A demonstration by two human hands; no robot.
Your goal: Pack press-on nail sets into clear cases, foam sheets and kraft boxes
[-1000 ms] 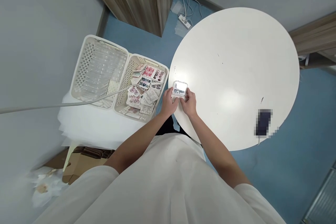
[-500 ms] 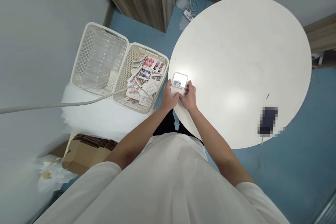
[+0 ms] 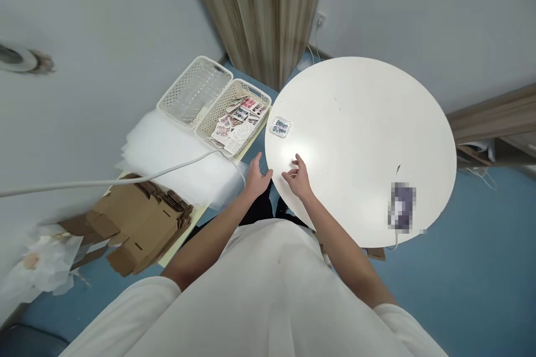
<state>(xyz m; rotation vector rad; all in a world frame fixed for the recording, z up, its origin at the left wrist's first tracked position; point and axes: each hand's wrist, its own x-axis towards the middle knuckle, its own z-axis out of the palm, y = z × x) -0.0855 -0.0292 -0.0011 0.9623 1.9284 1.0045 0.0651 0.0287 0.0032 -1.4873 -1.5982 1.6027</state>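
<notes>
A small clear plastic case (image 3: pixel 280 127) with dark bluish press-on nails inside lies flat near the left edge of the round white table (image 3: pixel 368 122). My left hand (image 3: pixel 256 179) hovers by the table's rim, thumb and fingers apart, with nothing in it. Over the tabletop, my right hand (image 3: pixel 298 179) is also bare, its fingers curved and spread. Both hands are apart from the case, on the side closer to my body.
Left of the table, one white basket (image 3: pixel 162 105) holds clear plastic cases and another (image 3: pixel 204 133) holds nail cards. White foam sheets (image 3: pixel 157 145) and folded cardboard boxes (image 3: pixel 142 217) lie nearer me. A cable (image 3: pixel 159 172) crosses the sheets. A blurred-out device (image 3: pixel 402 207) rests on the table.
Both hands have let go of the clear case and drawn back towards my body, opening apart. The case stays on the table. The camera view has shifted.
</notes>
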